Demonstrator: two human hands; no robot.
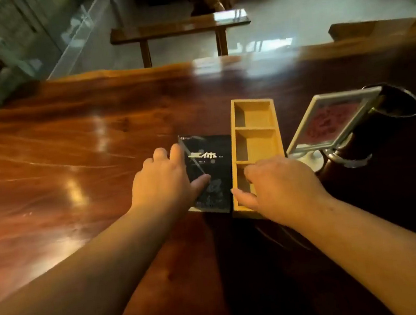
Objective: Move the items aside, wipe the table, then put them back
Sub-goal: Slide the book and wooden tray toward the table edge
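Note:
A dark book (209,165) with white lettering lies flat on the glossy wooden table (72,151). My left hand (164,182) rests on the book's left edge, fingers over the side and thumb on the cover. To the book's right lies a pale wooden tray (255,137) with three compartments. My right hand (282,188) grips the tray's near end, thumb at its left wall and fingers over the near compartment. A framed mirror on a stand (331,121) tilts beside a dark cylindrical holder (383,123) at the right.
A wooden bench (178,29) stands beyond the table's far edge on a pale floor. A glass panel (74,40) leans at the upper left. Another wooden surface (378,28) shows at the upper right. The table's left half shows bare glossy wood.

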